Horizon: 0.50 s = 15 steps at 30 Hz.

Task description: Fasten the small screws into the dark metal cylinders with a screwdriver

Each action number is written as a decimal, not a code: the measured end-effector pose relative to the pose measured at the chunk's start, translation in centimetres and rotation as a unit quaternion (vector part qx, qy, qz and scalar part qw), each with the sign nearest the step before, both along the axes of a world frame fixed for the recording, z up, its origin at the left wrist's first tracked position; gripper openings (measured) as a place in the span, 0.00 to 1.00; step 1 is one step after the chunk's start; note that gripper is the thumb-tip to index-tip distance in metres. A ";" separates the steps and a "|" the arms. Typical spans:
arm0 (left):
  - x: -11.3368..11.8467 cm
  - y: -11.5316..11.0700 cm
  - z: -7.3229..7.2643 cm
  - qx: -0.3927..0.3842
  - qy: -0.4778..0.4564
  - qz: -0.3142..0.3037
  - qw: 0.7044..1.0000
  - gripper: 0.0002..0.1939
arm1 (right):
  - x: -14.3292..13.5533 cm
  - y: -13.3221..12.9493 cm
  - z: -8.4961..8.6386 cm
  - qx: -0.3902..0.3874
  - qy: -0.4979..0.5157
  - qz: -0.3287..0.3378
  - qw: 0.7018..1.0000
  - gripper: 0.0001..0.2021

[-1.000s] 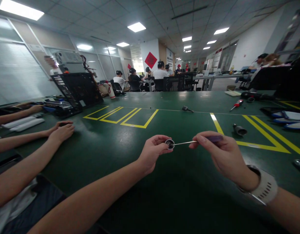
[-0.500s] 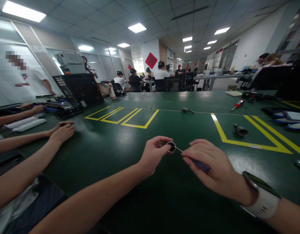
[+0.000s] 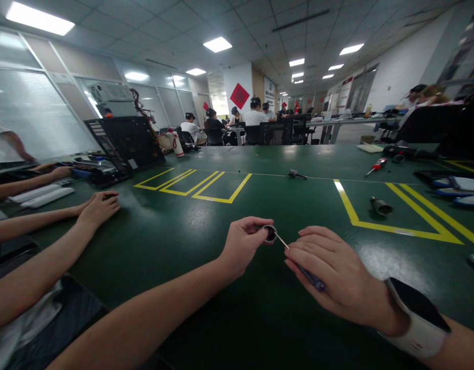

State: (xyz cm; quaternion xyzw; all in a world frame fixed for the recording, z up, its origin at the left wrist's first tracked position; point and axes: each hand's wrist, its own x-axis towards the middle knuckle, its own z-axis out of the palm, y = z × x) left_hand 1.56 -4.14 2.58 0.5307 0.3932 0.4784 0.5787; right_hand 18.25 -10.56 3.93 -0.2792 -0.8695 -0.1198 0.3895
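Observation:
Over the green table (image 3: 175, 236), my left hand (image 3: 244, 244) pinches a small round metal part (image 3: 271, 234) with a dark hollow inside, its opening turned toward my right. My right hand (image 3: 329, 267) is closed round a screwdriver (image 3: 311, 277) with a bluish, see-through handle. The thin metal shaft points up and left, and its tip is at the mouth of the round part. How deep the tip sits inside cannot be made out. A dark, cone-like metal part (image 3: 381, 206) lies to the right, inside a yellow tape outline (image 3: 399, 231).
A small dark part with a short stem (image 3: 296, 174) lies farther back. A red-handled screwdriver (image 3: 377, 166) and blue-and-white items (image 3: 458, 185) are at the right. Another person's hands (image 3: 100, 208) rest on the table at the left, near a black computer case (image 3: 132, 144).
My right hand and the screwdriver handle have shifted slightly down and left, so the shaft slants more steeply. My left hand stays with the round part. A standing person at far left moved leftward.

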 end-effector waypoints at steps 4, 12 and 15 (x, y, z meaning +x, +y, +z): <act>0.1 0.0 0.1 -0.005 0.002 -0.002 1.000 0.09 | 0.0 0.0 -0.1 -0.006 -0.005 0.006 1.000 0.05; 0.1 -0.1 0.1 -0.015 -0.002 -0.005 1.000 0.10 | 0.0 0.0 -0.2 -0.009 0.000 0.010 1.000 0.06; 0.1 -0.2 0.2 -0.018 -0.001 -0.005 1.000 0.10 | 0.0 0.0 -0.3 -0.005 -0.001 0.007 1.000 0.06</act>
